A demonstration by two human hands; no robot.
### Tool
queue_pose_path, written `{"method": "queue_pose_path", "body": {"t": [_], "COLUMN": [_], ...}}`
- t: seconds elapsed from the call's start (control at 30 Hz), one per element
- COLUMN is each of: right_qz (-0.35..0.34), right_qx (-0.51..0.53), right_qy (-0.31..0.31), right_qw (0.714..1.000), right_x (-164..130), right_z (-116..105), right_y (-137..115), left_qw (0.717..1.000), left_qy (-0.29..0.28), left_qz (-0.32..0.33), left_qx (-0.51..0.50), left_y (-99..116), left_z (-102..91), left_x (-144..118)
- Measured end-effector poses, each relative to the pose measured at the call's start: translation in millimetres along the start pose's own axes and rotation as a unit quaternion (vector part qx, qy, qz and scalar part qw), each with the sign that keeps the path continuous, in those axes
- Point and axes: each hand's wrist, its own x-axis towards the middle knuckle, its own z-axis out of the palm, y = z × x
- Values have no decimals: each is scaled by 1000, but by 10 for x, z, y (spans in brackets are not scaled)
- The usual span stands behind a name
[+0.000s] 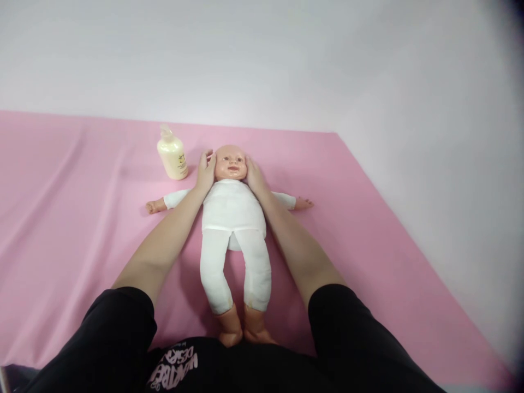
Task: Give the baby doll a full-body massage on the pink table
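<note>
A baby doll (234,204) lies on its back with its head at the far end, its arms spread and its feet close to me. It has a bald head and a white cloth body. My left hand (206,170) rests along the left side of the doll's head, fingers stretched out and slightly apart. Against the right side of the head lies my right hand (254,173), its fingers extended and partly hidden by the doll's cheek. Neither hand is closed around anything. Both forearms pass over the doll's arms.
A pale yellow pump bottle (173,158) stands upright left of the doll's head. Pink cloth (347,229) covers the table, with folds at the left. A pale wall (245,60) rises behind, and the table's edge slants down along the right.
</note>
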Motion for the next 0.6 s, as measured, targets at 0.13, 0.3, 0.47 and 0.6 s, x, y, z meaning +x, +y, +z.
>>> {"method": "queue_pose_path", "body": {"t": [0.13,0.3,0.47,0.6], "right_qz": [-53,-91,-81,-68], "right_qx": [-1,-59,-58,-30], "right_qy": [-17,-83,-95,-69], "right_qw": [998,991,990,995], "right_x": [-66,-116,-131,-94], "right_z": [1,-44,-48,-17], "right_y": [-81,-108,-119,-104], "left_qw": [991,964,968,973], "left_qy": [-46,-89,-93,-84], "left_qz": [105,208,193,184], "left_qx": [66,140,129,107], "left_y": [236,429,468,487], "left_z": [-21,-17,-29,-30], "left_x": [-100,-154,-165,-180]}}
